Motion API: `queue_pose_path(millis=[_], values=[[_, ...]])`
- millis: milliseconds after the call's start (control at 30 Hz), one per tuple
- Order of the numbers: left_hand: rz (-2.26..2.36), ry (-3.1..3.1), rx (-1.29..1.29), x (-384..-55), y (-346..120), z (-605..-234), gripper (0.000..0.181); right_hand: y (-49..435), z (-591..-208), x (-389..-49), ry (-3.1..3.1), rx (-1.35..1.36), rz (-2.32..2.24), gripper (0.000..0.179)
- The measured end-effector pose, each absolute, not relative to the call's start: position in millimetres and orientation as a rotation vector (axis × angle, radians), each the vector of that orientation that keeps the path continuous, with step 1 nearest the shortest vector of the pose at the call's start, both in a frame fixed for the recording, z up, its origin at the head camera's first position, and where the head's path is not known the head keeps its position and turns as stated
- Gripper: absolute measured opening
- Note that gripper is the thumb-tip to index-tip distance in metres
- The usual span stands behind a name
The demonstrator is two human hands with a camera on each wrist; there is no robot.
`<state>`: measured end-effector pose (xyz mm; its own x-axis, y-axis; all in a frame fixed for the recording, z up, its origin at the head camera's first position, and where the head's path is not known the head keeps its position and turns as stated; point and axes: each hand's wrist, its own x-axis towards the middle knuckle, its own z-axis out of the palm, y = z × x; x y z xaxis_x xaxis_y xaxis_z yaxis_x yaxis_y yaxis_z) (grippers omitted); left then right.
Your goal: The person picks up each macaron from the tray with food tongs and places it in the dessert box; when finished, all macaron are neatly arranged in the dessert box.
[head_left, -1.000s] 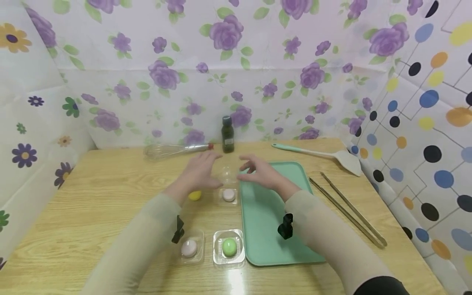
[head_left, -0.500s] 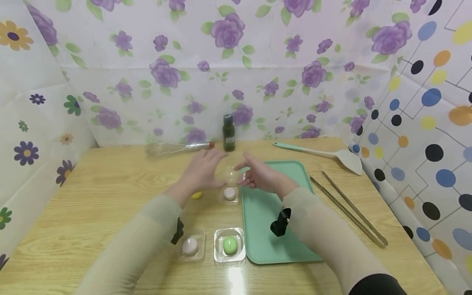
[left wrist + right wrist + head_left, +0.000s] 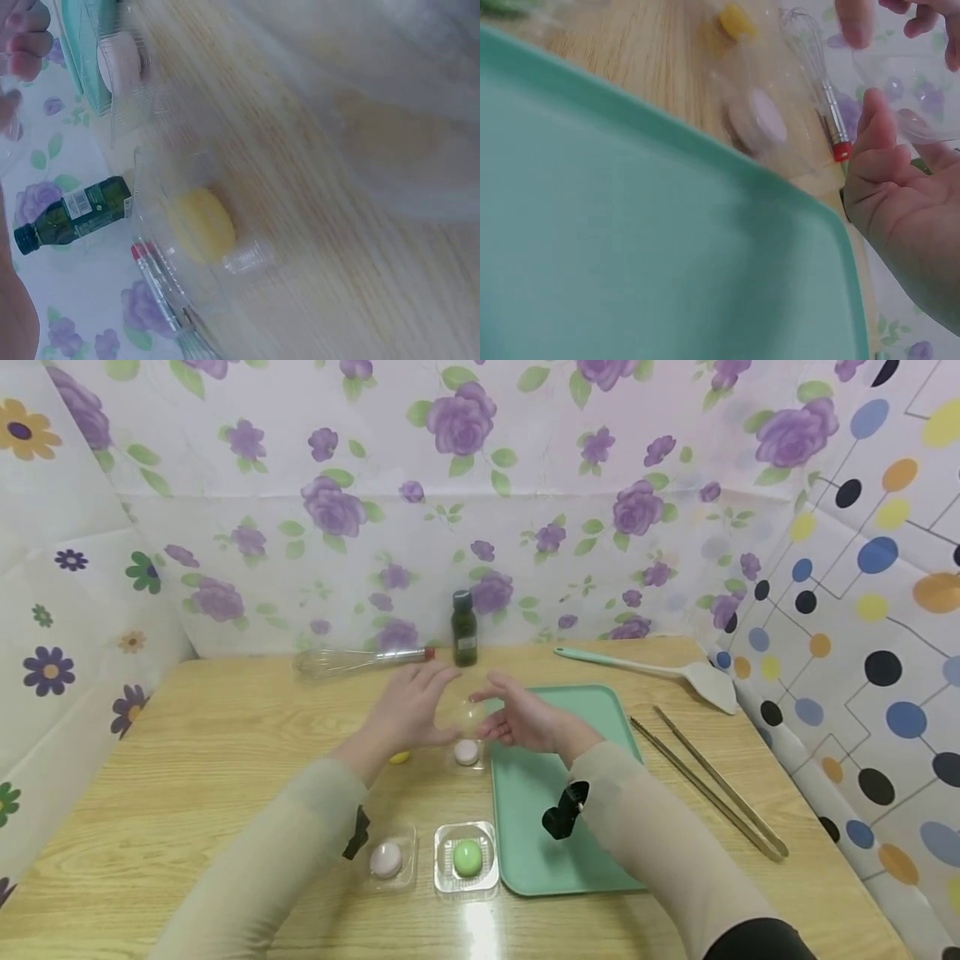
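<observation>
Between my two hands, above the table's far middle, is a clear plastic box piece [image 3: 896, 82], see-through and hard to make out in the head view. My left hand [image 3: 408, 706] grips it from the left, thumb low and fingers bent over. From the right, my right hand [image 3: 528, 718] holds it with curled fingers. Under the left wrist lies a yellow rounded treat [image 3: 204, 225] in a clear box, mostly hidden in the head view. Just below the hands a pale pink treat [image 3: 466, 752] sits in another clear box.
Nearer are a pink treat [image 3: 386, 860] and a green treat [image 3: 467, 858] in clear boxes. A green tray [image 3: 555, 827] lies right of them, with tongs [image 3: 708, 785] beyond. Behind stand a dark bottle [image 3: 464, 631], a whisk [image 3: 360, 662] and a spatula [image 3: 652, 670].
My right hand's fingers have curled in and shifted slightly left against the clear plastic. My left hand has moved slightly right. The treats and tools on the table have stayed put.
</observation>
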<state>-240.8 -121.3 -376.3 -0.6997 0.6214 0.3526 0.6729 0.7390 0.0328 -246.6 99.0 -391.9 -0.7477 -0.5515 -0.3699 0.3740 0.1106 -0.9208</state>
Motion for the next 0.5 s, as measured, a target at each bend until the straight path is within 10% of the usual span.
queue_pose_path(millis=[500], values=[[-1.248, -3.093, -0.810, -242.2, -132.8, -372.4, 0.067, 109.6, -396.1, -247.1, 2.259, -0.677, -1.406, 0.056]])
